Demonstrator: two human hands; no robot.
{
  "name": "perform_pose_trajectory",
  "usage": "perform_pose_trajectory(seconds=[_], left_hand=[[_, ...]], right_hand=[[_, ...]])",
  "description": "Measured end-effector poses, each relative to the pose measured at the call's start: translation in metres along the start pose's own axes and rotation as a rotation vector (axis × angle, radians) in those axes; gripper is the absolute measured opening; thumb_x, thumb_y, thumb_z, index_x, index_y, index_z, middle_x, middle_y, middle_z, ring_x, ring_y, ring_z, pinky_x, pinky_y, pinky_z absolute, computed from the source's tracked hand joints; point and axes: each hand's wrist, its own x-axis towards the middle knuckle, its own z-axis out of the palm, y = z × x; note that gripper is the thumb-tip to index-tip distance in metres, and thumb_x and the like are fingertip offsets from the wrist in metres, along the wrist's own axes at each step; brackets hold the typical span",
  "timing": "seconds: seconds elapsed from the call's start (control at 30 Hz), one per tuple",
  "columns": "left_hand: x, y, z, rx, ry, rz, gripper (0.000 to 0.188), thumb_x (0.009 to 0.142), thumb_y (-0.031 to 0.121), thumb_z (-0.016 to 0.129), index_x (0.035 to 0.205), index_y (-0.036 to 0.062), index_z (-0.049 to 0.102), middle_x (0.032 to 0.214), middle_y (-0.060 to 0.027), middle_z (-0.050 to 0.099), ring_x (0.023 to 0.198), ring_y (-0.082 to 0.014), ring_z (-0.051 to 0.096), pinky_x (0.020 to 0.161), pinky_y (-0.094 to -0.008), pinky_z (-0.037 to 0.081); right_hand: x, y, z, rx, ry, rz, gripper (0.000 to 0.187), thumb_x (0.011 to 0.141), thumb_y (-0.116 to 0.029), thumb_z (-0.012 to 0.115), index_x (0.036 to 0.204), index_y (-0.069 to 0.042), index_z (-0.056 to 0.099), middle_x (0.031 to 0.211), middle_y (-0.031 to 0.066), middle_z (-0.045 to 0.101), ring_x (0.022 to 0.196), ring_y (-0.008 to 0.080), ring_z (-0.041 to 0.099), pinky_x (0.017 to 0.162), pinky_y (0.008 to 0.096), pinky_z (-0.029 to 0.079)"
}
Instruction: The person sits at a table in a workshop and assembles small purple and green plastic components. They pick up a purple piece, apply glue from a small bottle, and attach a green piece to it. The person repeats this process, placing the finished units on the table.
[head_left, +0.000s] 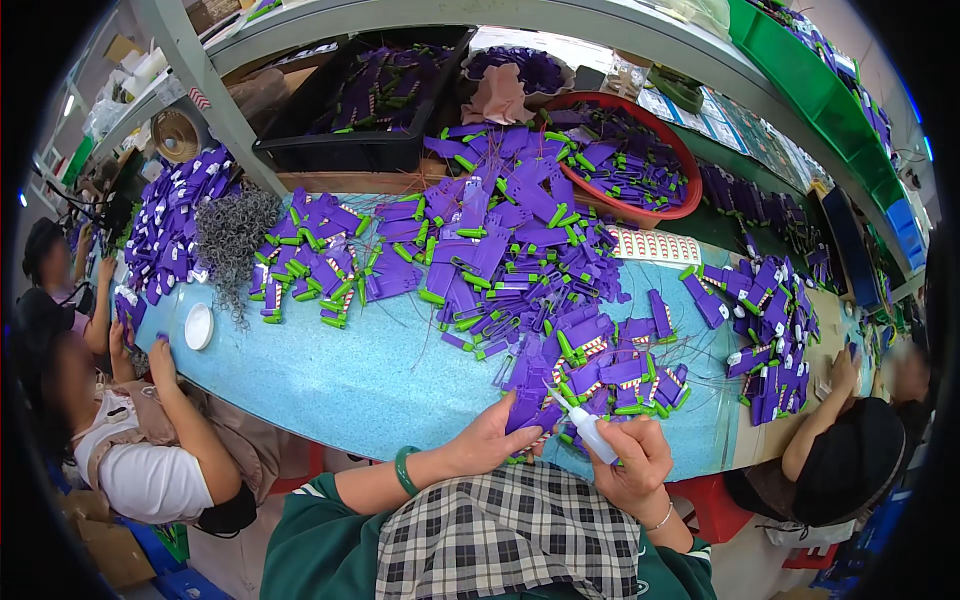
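In my right hand (636, 462) is a small white squeeze bottle (592, 432), its thin nozzle pointing up and to the left. The nozzle tip is close to a flat purple plastic part (530, 405); whether they touch I cannot tell. My left hand (484, 440) pinches that part at its lower edge, just left of the bottle. Beyond both hands spreads a big heap of purple plastic parts (490, 250) with green ends and thin wires. Nearest the bottle, several pieces (620, 370) carry red and white striped strips.
Across the blue table (330, 375), a tangle of grey metal pieces (236, 240) lies left, near a white round dish (199, 326). A black crate (345, 150) and red basin (690, 185) stand behind. A sticker sheet (655, 246) lies beyond the heap. Co-workers sit on both sides.
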Motion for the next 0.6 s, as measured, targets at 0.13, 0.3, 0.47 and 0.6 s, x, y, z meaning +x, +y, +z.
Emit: perform_pose_trajectory(seconds=[0.13,0.3,0.47,0.6], left_hand=[[0.001,-0.003,-0.001,0.019,-0.007,0.012,0.037,0.097,0.012,0.052,0.130,0.0048,0.036,0.108,-0.0071,0.059,0.082,-0.0115,0.059,0.069,-0.0267,0.050],[0.000,-0.001,0.006,-0.001,0.043,0.006,0.038,0.099,0.010,0.048,0.132,0.0039,0.032,0.107,-0.0065,0.058,0.088,-0.0117,0.058,0.075,-0.0287,0.050],[0.004,-0.009,0.007,0.044,0.109,0.086,0.044,0.098,0.009,0.046,0.135,-0.0001,0.024,0.096,-0.0078,0.057,0.083,-0.0140,0.059,0.074,-0.0296,0.051],[0.006,-0.009,0.010,0.128,0.130,0.058,0.046,0.097,0.008,0.046,0.136,-0.0004,0.022,0.098,-0.0084,0.056,0.086,-0.0144,0.059,0.076,-0.0304,0.051]], right_hand=[[0.001,0.000,0.000,0.014,-0.008,0.000,0.045,0.058,0.009,0.075,0.101,-0.001,0.069,0.079,0.0076,0.057,0.058,0.0198,0.054,0.048,0.0290,0.042],[0.001,0.000,0.001,0.001,-0.001,-0.010,0.047,0.056,0.010,0.075,0.101,-0.002,0.069,0.080,0.0071,0.057,0.057,0.0192,0.054,0.047,0.0287,0.041],[-0.003,-0.002,-0.002,-0.039,0.029,-0.004,0.046,0.057,0.008,0.076,0.100,-0.003,0.069,0.080,0.0063,0.058,0.055,0.0177,0.053,0.045,0.0281,0.040],[-0.001,-0.002,0.000,-0.007,0.020,-0.024,0.045,0.057,0.006,0.077,0.101,-0.004,0.069,0.080,0.0059,0.058,0.054,0.0172,0.053,0.044,0.0280,0.040]])
